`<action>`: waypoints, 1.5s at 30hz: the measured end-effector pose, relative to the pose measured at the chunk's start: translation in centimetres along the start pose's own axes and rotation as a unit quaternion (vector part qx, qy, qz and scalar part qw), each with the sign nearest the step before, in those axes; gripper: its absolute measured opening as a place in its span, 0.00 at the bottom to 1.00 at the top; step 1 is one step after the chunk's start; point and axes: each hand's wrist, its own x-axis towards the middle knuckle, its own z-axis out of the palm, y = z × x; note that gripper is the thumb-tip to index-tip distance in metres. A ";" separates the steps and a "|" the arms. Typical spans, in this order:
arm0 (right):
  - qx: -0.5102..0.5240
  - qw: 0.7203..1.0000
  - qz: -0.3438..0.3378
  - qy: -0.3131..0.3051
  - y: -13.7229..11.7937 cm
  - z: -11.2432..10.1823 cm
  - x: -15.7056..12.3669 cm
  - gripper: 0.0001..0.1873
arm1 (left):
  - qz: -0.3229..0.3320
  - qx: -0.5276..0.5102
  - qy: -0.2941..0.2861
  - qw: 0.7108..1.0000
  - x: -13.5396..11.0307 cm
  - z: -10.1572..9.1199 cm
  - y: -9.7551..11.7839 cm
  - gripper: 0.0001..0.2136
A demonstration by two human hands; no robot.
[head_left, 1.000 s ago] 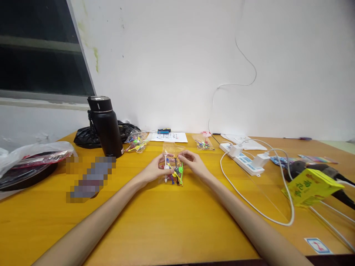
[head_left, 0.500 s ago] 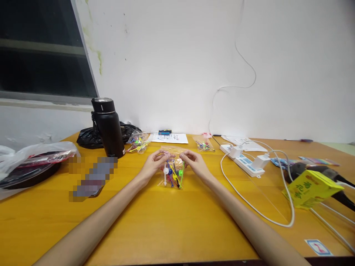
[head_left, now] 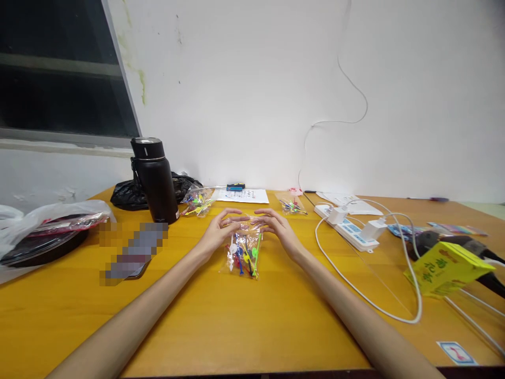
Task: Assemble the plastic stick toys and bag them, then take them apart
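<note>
A black flask (head_left: pixel 157 187) stands upright at the left of the wooden table (head_left: pixel 252 331), before a crumpled black plastic bag (head_left: pixel 128 195). A pixelated flat object (head_left: pixel 138 246), possibly a phone, lies nearer the viewer. At the rear, a screwdriver (head_left: pixel 235 187) adjoins a printed sheet (head_left: pixel 244 197). At right, a power strip (head_left: pixel 355 236) bears 2 white plugs (head_left: pixel 373 228); a yellow carton (head_left: pixel 445 267) sits tilted beyond a looped white cable (head_left: pixel 420 302).
</note>
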 end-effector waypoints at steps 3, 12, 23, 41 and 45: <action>-0.009 1.000 0.003 0.013 0.1 0.0 0.1 0.19 | 0.002 0.006 0.000 1.000 0.0 0.1 0.1 0.16; -0.070 0.997 -0.042 0.015 1.3 -0.3 0.4 0.17 | 0.012 -0.024 -0.017 1.000 0.0 0.4 0.2 0.18; -0.040 0.998 -0.013 0.036 0.9 -0.3 0.5 0.19 | 0.029 0.017 0.026 0.999 0.2 0.2 0.2 0.18; 0.043 0.993 0.093 -0.063 1.9 1.4 -0.3 0.29 | 0.037 -0.084 0.070 0.993 0.6 -0.3 0.1 0.19; 0.082 0.990 0.111 0.019 1.8 1.4 0.0 0.29 | -0.029 -0.080 0.002 0.996 0.4 0.1 -0.6 0.19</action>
